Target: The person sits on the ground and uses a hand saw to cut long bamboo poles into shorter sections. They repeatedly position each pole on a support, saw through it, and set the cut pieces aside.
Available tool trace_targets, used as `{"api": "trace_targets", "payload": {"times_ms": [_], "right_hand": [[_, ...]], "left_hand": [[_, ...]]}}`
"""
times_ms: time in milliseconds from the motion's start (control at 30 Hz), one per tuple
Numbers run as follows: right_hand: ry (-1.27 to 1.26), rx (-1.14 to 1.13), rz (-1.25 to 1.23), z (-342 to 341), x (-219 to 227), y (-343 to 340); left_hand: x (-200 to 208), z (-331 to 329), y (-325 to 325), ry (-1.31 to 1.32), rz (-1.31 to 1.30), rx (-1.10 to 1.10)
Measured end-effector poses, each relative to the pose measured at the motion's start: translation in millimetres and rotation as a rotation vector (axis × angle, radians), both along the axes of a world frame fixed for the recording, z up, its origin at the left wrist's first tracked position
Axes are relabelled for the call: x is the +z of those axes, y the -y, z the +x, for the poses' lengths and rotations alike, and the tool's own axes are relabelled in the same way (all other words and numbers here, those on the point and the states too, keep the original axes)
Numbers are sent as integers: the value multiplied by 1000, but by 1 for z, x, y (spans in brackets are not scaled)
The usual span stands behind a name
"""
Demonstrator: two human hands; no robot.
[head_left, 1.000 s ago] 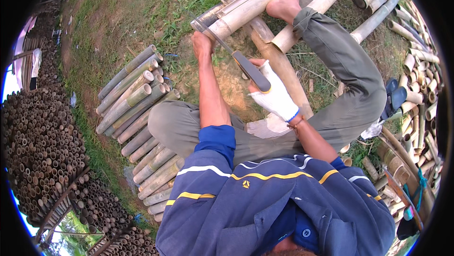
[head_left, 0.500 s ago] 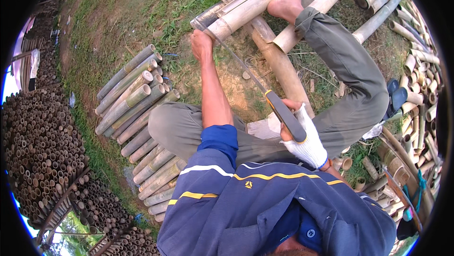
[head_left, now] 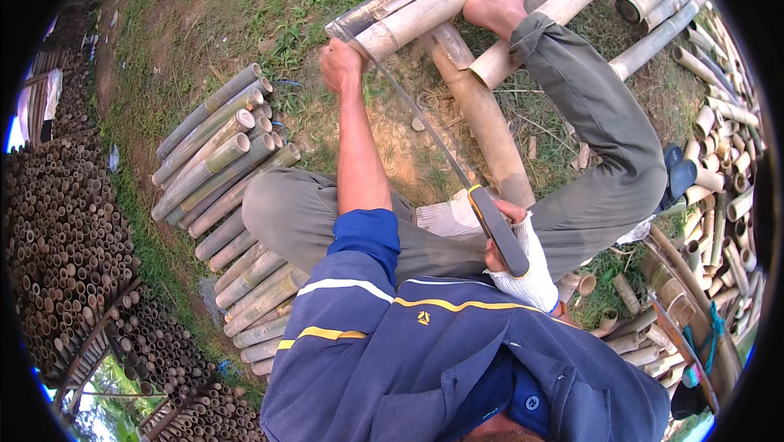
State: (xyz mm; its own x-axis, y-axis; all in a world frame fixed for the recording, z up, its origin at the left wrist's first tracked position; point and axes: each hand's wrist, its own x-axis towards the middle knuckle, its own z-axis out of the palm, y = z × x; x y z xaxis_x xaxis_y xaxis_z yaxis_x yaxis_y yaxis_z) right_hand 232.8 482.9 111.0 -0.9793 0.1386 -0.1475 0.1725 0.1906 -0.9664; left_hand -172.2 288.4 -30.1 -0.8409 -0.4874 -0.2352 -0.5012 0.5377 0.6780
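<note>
A hand saw [head_left: 425, 125] runs slantwise from my lap up to the left end of a bamboo pole [head_left: 457, 9], its thin blade crossing the pole near that end. Its dark grey and yellow handle is gripped by my right hand [head_left: 518, 258], in a white knitted glove. Bare, with fingers curled, my left hand [head_left: 341, 66] holds the pole's end just beside the blade. The pole rests across a thicker bamboo log [head_left: 482, 123], and my bare foot [head_left: 498, 2] presses on top of it. The cut itself is too small to make out.
Cut bamboo lengths [head_left: 224, 164] lie stacked beside my left knee. A large heap of bamboo pieces [head_left: 69, 238] fills the far left, and more short pieces [head_left: 727, 189] are piled at right. Dark sandals [head_left: 679, 172] lie near my right knee. A white glove [head_left: 449, 217] lies by my lap.
My right hand has drawn the saw back toward my body. My left hand stays at the pole's end, and the whole view has shifted slightly.
</note>
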Motion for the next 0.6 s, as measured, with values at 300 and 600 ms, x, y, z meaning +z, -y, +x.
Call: {"api": "trace_targets", "payload": {"times_ms": [300, 600], "right_hand": [[-134, 65, -80, -229, -58, 46], [36, 3, 4, 5, -3, 7]], "left_hand": [[-6, -17, 3, 16, 47, -40], [-2, -2, -1, 69, 13, -9]]}}
